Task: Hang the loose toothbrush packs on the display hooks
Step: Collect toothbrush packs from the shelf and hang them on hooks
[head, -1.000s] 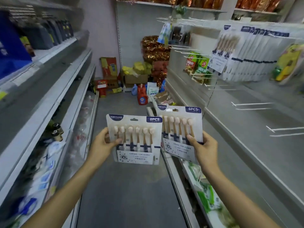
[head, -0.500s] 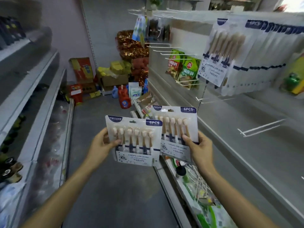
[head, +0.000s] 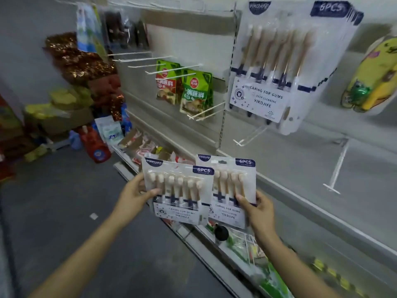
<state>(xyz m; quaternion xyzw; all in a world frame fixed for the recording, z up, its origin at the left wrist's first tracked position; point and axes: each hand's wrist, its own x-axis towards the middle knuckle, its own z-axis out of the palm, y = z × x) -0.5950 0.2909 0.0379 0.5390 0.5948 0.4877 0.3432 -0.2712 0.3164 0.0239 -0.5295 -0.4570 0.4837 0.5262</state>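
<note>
- Grey shop aisle, with a pale slotted display wall (head: 279, 160) along the right side carrying white wire hooks (head: 335, 168).
- Near the wall's upper right edge, a thick row of hanging toothbrush packs (head: 277, 67) fills one hook; green snack pouches (head: 195, 91) hang to their left.
- The left hand (head: 134, 194) grips one loose pack (head: 179, 190) by its left edge, thumb pressed on the front.
- The right hand (head: 261, 209) clamps a second loose pack (head: 232, 186) at its lower right corner, thumb on the front, fingers behind.
- Both packs are held upright below the hanging row, the left one overlapping the right one's left edge.
</note>
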